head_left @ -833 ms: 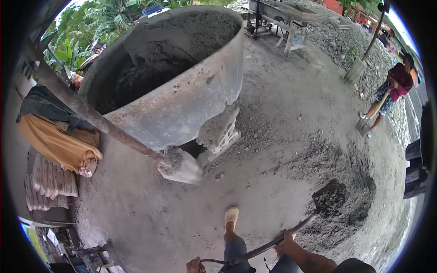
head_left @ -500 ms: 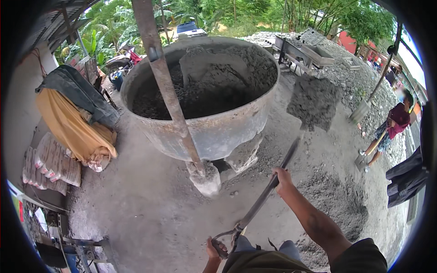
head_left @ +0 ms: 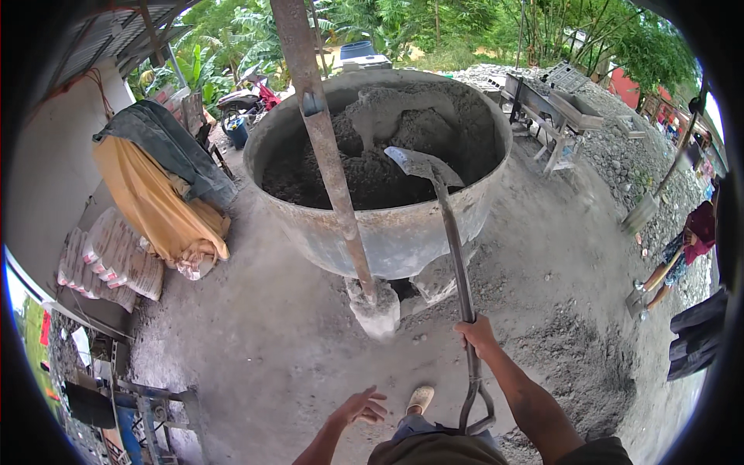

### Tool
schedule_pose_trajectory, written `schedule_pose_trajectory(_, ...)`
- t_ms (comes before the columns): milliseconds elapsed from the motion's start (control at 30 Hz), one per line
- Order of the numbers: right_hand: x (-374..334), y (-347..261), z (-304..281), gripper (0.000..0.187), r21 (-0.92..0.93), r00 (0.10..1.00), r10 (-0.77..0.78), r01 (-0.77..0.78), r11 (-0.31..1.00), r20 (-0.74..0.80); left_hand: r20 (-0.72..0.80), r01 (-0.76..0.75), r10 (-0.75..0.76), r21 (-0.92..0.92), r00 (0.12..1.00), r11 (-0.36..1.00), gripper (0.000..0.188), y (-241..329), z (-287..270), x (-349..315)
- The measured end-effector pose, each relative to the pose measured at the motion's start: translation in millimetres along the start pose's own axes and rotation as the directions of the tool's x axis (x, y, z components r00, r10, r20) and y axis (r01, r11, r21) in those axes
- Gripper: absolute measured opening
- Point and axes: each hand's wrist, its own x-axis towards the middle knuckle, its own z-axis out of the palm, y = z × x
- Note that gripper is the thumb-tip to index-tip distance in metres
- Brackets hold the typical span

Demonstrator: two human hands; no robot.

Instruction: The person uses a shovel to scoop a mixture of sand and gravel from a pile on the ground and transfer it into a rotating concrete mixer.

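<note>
A long-handled shovel runs from near my body up over the front rim of a big round mixing tub. Its tilted blade is over the tub's opening, with little material on it. My right hand is wrapped around the lower shaft, above the D-shaped grip. Off to the left of that grip, my left hand is in the air with fingers apart, holding nothing. Dark grey gravelly mix lies inside the tub, heaped toward its back right.
A rusty post stands on a concrete footing before the tub. Stacked sacks and a tarp-covered object are left. Gravelly material lies right. Another person holds a tool at far right. A metal frame stands lower left.
The shovel blade has swung left over the tub, and its grey load is gone from it. My left hand has let go of the grip. The view has shifted slightly.
</note>
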Motion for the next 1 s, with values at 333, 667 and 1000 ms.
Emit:
schedule_pose_trajectory(333, -65, -43, -67, 0.025, -0.427, 0.943, -0.328, 0.278, 0.861, -0.047, 0.349, -0.689, 0.656, -0.039, 0.669, 0.724, 0.073, 264, 178, 109)
schedule_pose_trajectory(667, -358, 112, -224, 0.054, -0.683, 0.768, -0.445, 0.013, 0.730, -0.461, 0.709, -0.386, 0.548, -0.401, 0.443, 0.831, 0.022, 226, 425, 92)
schedule_pose_trajectory(1000, -697, 359, -76, 0.047, 0.270, 0.139, 0.270, -0.015, 0.963, -0.953, 0.231, -0.163, 0.083, 0.350, 0.969, 0.922, 0.021, -166, 605, 147)
